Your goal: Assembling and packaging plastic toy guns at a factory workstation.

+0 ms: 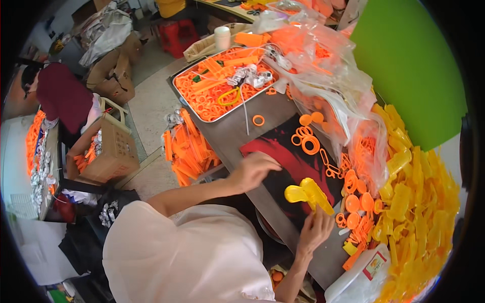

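My right hand grips a glossy yellow plastic piece by its lower end, over a dark mat with a red pattern. The piece has a rounded, lobed end and a longer flat part. My left hand hovers at the mat's left edge, apart from the yellow piece. Its fingers are drawn together, and anything small between them is hidden. Several orange rings lie beyond the yellow piece. Orange round caps are to its right.
A metal tray of orange parts stands at the far left of the grey table. Clear plastic bags lie at the back. Yellow pieces are heaped on the right, near a white container. Below left sit orange strips and a cardboard box.
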`<state>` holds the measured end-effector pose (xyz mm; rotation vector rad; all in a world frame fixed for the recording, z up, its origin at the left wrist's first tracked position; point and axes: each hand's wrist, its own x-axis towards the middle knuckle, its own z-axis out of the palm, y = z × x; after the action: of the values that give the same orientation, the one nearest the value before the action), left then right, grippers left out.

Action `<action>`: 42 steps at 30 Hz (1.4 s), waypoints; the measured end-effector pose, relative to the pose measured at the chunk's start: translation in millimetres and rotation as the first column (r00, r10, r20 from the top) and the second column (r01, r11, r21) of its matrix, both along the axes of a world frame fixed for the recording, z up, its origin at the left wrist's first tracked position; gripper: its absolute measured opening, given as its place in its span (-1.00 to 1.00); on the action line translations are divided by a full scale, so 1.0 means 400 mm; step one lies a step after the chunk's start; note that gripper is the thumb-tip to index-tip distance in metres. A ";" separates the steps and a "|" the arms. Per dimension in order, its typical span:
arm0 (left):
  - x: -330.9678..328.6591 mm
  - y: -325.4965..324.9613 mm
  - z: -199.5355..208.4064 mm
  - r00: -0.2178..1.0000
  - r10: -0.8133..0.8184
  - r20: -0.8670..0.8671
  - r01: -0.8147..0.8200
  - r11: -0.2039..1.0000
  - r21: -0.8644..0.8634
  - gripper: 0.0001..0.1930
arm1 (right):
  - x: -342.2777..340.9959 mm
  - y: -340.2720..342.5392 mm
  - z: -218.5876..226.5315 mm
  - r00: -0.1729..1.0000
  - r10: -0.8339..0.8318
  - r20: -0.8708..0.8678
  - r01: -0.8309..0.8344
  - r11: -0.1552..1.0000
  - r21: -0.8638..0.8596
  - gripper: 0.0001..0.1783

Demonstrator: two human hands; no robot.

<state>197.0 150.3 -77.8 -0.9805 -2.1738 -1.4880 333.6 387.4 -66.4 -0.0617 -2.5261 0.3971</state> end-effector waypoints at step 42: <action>-0.302 0.112 0.575 0.921 -0.386 -0.049 0.388 0.920 0.053 -0.60 | -0.054 -0.049 0.129 0.965 -0.071 -0.252 -0.033 0.922 -0.385 -0.86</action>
<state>76.2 195.0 152.3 -1.4701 -1.9703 -1.6752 312.1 367.7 -14.8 -0.1744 -2.1525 0.8367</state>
